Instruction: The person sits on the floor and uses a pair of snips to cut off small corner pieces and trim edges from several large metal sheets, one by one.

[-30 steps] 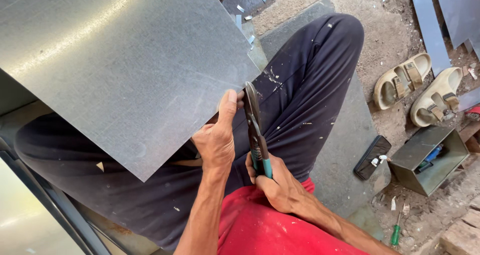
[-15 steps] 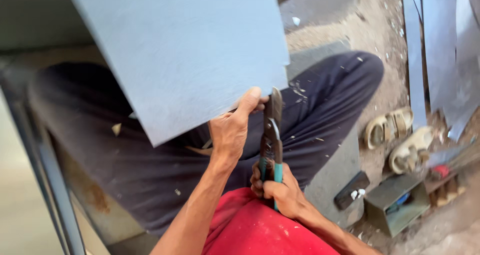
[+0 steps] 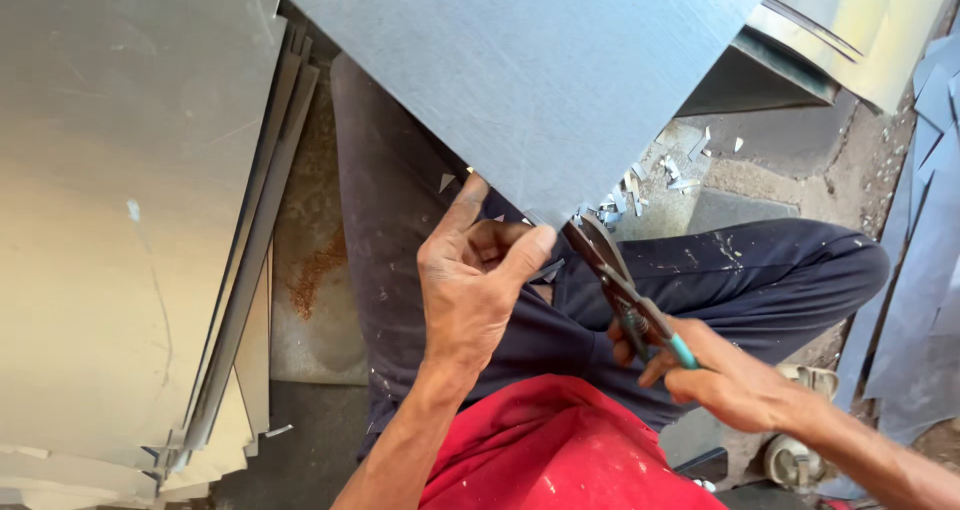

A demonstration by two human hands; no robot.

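Over your lap: sheet metal held at its near corner, snips at the edge

Your left hand (image 3: 478, 280) is clamped on the lower corner of the grey metal sheet (image 3: 530, 70), thumb on top and fingers curled beneath, holding it tilted above your dark trousers (image 3: 760, 270). Your right hand (image 3: 725, 380) is closed around the teal-tipped handles of the tin snips (image 3: 625, 295); the blades meet the sheet's edge just beside your left thumb, though how far they are parted you cannot tell from this view. Small metal offcuts (image 3: 650, 185) lie on the ground beyond your knee. A stack of flat sheets (image 3: 120, 220) stands to your left, more grey strips (image 3: 925, 270) to your right
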